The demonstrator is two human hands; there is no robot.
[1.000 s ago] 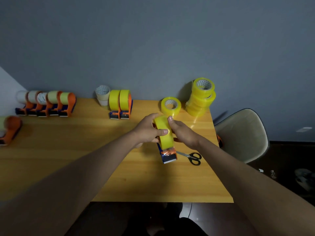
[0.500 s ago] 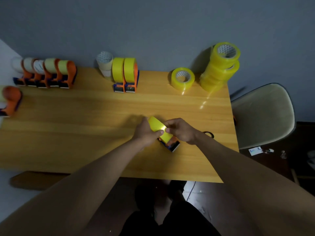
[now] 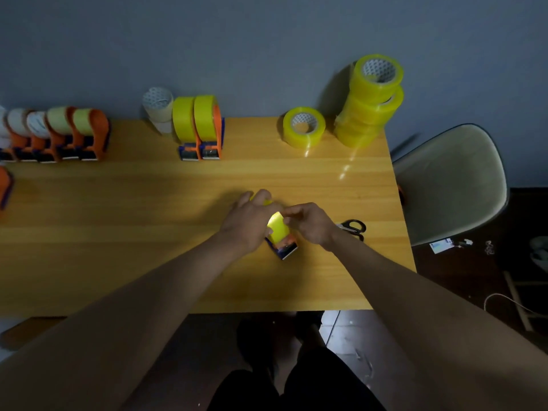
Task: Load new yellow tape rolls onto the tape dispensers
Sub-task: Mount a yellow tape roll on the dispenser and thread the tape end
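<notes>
From the head camera, the left hand [image 3: 250, 222] was curled around a yellow tape roll [image 3: 277, 228] sitting in a dispenser [image 3: 284, 247] on the wooden table [image 3: 148, 232], while the right hand [image 3: 311, 225] pinched at the roll's top edge with bent fingers. Scissors [image 3: 353, 226] lay just beside the right wrist. Along the far edge stood two loaded dispensers [image 3: 200, 126], a single yellow roll [image 3: 304, 127], a stack of yellow rolls [image 3: 369, 102] and a row of orange dispensers [image 3: 59, 134].
</notes>
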